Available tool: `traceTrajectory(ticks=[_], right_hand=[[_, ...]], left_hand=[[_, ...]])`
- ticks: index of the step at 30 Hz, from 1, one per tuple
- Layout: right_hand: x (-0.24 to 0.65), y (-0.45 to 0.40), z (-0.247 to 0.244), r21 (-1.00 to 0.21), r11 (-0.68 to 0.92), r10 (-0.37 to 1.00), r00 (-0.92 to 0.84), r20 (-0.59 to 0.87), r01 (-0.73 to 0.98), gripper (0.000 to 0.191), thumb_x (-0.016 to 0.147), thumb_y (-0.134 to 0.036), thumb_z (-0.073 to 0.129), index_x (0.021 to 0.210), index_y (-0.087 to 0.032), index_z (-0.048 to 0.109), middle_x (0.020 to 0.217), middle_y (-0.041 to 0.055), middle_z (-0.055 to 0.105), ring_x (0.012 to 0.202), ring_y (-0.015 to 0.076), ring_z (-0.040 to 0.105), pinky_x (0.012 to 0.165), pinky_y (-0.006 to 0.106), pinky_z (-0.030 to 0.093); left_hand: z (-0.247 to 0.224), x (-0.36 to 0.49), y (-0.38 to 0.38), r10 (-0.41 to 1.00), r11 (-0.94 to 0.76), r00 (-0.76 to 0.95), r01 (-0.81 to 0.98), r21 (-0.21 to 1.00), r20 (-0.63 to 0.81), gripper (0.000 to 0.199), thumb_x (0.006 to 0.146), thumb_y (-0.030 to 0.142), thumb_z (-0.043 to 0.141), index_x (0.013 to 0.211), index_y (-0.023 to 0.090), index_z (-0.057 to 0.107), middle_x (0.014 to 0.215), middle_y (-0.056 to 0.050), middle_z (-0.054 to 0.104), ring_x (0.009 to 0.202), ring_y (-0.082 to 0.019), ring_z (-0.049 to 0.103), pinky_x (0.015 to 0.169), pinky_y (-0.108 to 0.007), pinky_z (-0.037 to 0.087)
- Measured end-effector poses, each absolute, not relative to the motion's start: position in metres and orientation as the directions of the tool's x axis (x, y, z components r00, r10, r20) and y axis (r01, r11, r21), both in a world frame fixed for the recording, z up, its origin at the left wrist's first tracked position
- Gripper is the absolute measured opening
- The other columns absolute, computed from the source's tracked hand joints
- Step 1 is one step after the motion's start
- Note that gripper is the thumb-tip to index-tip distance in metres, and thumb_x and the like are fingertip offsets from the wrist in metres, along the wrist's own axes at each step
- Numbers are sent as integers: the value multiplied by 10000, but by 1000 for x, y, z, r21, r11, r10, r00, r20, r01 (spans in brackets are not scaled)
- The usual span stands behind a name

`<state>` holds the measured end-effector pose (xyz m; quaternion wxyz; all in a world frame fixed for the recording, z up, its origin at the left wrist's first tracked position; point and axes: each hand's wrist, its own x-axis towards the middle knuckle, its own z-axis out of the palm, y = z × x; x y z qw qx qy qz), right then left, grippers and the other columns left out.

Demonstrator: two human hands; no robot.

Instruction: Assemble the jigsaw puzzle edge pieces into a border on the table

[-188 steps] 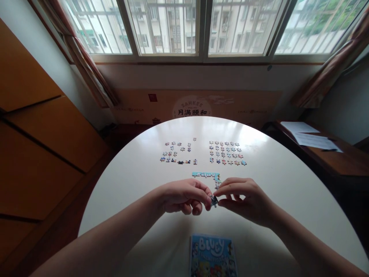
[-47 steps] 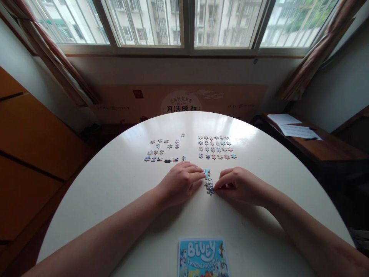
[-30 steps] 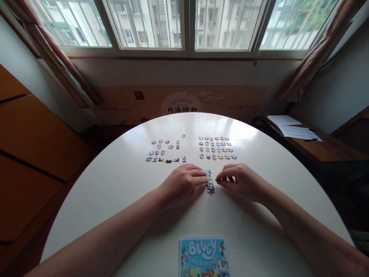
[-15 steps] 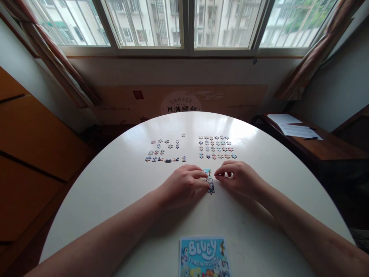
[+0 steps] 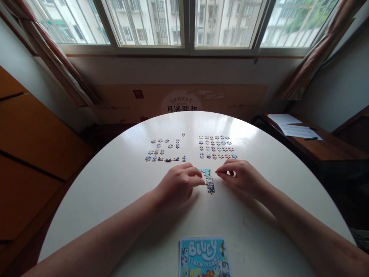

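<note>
A joined strip of jigsaw puzzle [image 5: 210, 184] lies on the white table, light blue at the far end and dark at the near end. Just left of it is my left hand [image 5: 183, 181], its fingers apart and the fingertips close to the strip's left edge. On the other side, my right hand [image 5: 240, 175] has its thumb and index finger pinched together, a small gap away from the strip. Whatever sits in that pinch is too small to make out. Beyond my hands are loose puzzle pieces [image 5: 213, 148] in rows at the right and a looser group of puzzle pieces [image 5: 156, 152] at the left.
A blue picture card [image 5: 203, 257] reading "Bluey" lies at the near side of the round white table [image 5: 115, 184]. To the right, papers [image 5: 300, 130] and a pen rest on a brown side table [image 5: 331, 150]. Windows and a wall stand behind.
My left hand has drawn back slightly to the left, baring more of the joined strip. My right hand has shifted a little to the right, still pinched.
</note>
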<state>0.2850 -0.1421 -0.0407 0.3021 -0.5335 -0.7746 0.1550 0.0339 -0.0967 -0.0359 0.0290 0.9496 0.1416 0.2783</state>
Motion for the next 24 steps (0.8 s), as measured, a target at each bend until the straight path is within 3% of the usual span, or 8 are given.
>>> traceTrajectory(ticks=[8, 24], right_hand=[[286, -143, -41, -624, 454, 889, -366, 274, 636, 140, 871, -240, 668, 911, -213, 800, 799, 24, 703, 633, 101, 588, 593, 240, 461], [277, -147, -38, -629, 411, 902, -393, 177, 660, 110, 806, -206, 715, 855, -244, 806, 768, -3, 693, 633, 92, 587, 582, 228, 438]], left_hand=[[-36, 36, -99, 281, -958, 860, 227, 174, 426, 320, 926, 92, 494, 964, 263, 762, 924, -3, 745, 747, -120, 652, 620, -245, 499], [-38, 37, -96, 251, -967, 894, 215, 134, 371, 322, 928, 96, 514, 983, 299, 757, 946, 16, 733, 743, -124, 601, 621, -257, 481]])
